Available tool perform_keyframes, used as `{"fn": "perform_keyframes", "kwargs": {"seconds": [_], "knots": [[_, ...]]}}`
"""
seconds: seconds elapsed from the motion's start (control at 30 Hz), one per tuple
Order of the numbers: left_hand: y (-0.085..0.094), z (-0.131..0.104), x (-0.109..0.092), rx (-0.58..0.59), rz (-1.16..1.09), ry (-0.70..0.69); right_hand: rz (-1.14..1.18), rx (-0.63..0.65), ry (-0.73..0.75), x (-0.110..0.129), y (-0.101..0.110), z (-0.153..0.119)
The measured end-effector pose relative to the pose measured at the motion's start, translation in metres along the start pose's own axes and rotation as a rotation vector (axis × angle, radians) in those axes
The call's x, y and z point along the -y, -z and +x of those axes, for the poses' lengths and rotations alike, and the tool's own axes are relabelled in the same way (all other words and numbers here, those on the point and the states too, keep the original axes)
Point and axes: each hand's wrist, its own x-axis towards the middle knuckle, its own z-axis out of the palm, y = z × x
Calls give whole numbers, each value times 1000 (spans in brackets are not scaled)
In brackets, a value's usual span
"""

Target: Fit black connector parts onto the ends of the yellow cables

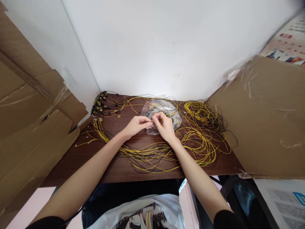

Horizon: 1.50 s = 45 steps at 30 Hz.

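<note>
Above a clear plastic bag my two hands meet, fingertip to fingertip. My left hand is closed in a pinch, thumb against fingers, on a small dark piece that is too tiny to name. Also pinched, my right hand seems to have a thin yellow wire between thumb and finger, though the fingers hide most of it. Inside the bag are small yellowish and dark parts, blurred by the plastic. Long yellow and black wires sweep across the table in front of my forearms.
A tangled coil of yellow and black wire lies at the right. Small black and yellow parts are heaped in the back left corner of the brown table. Cardboard walls flank both sides, and a white panel stands behind.
</note>
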Motion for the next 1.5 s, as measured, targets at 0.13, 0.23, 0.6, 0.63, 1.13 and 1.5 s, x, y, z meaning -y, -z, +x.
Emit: {"fn": "perform_keyframes", "kwargs": {"seconds": [0.13, 0.23, 0.6, 0.63, 1.13, 1.5], "knots": [[0, 0, 1, 9, -17, -11, -43, 12, 0, 2, 1, 0], [0, 0, 2, 14, -37, 3, -56, 26, -2, 3, 1, 0], [-2, -1, 0, -6, -46, 21, -33, 51, 50, 2, 0, 0], [-2, -1, 0, -8, -45, 21, -28, 46, 51, 2, 0, 0], [-2, -1, -2, -14, -23, 11, -21, 47, -15, 3, 0, -1], [-2, -2, -2, -26, -9, 15, 112, 16, -74, -1, 0, 1]]}}
